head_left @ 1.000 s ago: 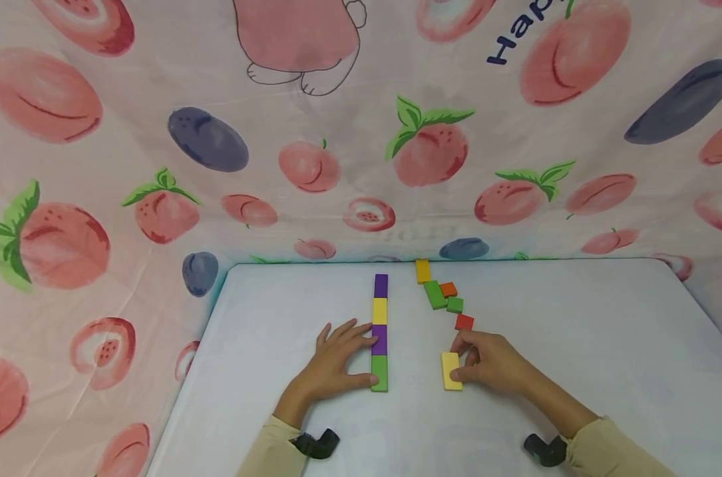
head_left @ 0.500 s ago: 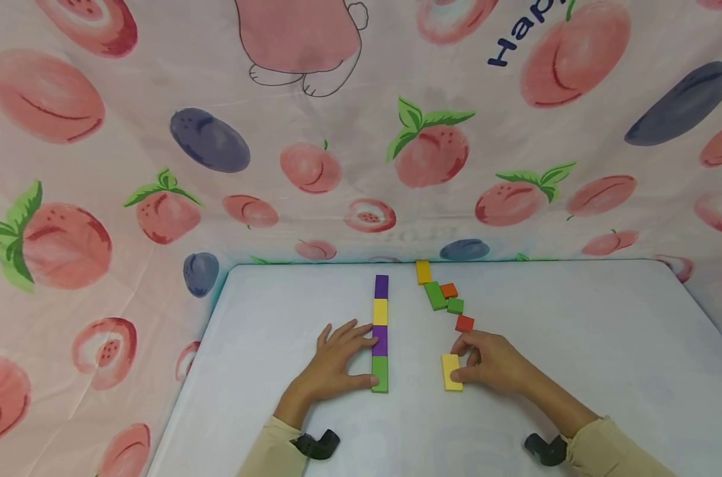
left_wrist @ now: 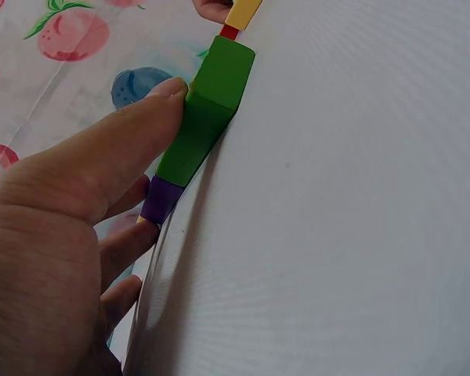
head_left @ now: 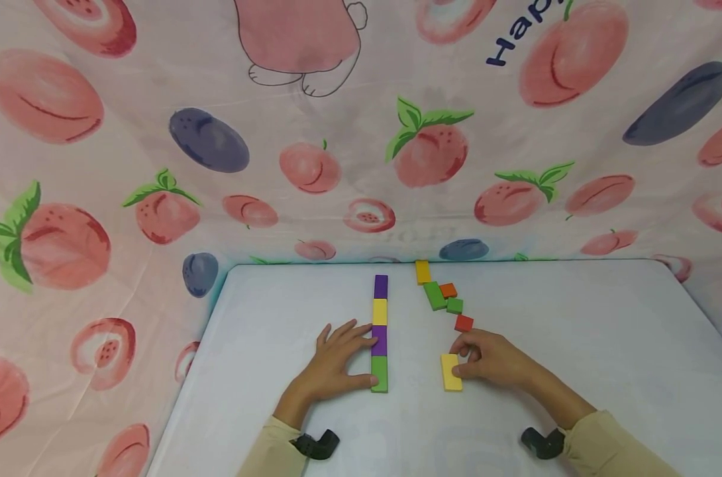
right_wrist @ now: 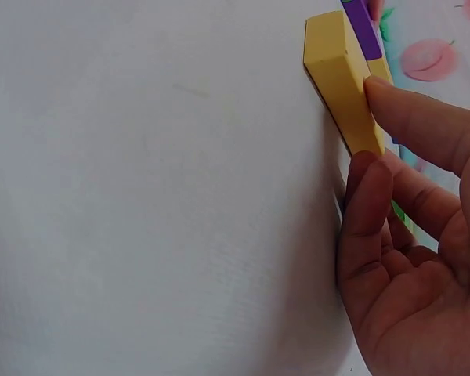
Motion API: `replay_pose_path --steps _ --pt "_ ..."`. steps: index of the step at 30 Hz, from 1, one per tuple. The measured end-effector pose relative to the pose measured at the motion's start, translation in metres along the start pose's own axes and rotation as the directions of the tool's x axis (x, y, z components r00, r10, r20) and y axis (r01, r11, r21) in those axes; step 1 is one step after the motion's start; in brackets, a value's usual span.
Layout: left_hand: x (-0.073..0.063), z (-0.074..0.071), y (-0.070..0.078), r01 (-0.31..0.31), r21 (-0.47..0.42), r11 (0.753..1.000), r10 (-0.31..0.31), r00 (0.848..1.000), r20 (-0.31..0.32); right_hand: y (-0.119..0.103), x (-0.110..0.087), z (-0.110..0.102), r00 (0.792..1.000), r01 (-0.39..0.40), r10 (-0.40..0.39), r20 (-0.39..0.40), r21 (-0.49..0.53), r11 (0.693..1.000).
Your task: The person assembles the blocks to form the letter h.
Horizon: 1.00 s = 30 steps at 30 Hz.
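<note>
In the head view, a straight row of blocks runs away from me: a green block nearest, then a purple block, a yellow block and another purple block. My left hand lies spread along the row's left side, thumb on the green block and fingertips touching the nearer purple one. To the right, my right hand pinches a pale yellow block by thumb and curled fingers. In the right wrist view the thumb presses this yellow block and the fingers sit at its far end.
Beyond the right hand lie a red block, a small green block, an orange block, a larger green block and a deep yellow block at the back edge. A fruit-print cloth hangs behind the white table.
The right hand and thumb have shifted very slightly away from me along the pale yellow block. The left hand and the row look unmoved.
</note>
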State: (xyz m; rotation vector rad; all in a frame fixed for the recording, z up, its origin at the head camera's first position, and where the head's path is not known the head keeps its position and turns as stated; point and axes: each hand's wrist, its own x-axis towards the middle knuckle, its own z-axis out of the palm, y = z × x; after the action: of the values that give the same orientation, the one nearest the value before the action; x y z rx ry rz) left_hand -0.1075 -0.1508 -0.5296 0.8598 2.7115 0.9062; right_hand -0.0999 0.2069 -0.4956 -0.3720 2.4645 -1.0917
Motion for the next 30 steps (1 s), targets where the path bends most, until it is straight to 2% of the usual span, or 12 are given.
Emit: replay_pose_path --steps 30 --pt "-0.0003 0.0010 -0.0004 -0.009 0.011 1.000 0.009 1.000 -0.007 0.0042 0.0017 0.0010 1.000 0.018 -0.019 -0.010 -0.031 0.999"
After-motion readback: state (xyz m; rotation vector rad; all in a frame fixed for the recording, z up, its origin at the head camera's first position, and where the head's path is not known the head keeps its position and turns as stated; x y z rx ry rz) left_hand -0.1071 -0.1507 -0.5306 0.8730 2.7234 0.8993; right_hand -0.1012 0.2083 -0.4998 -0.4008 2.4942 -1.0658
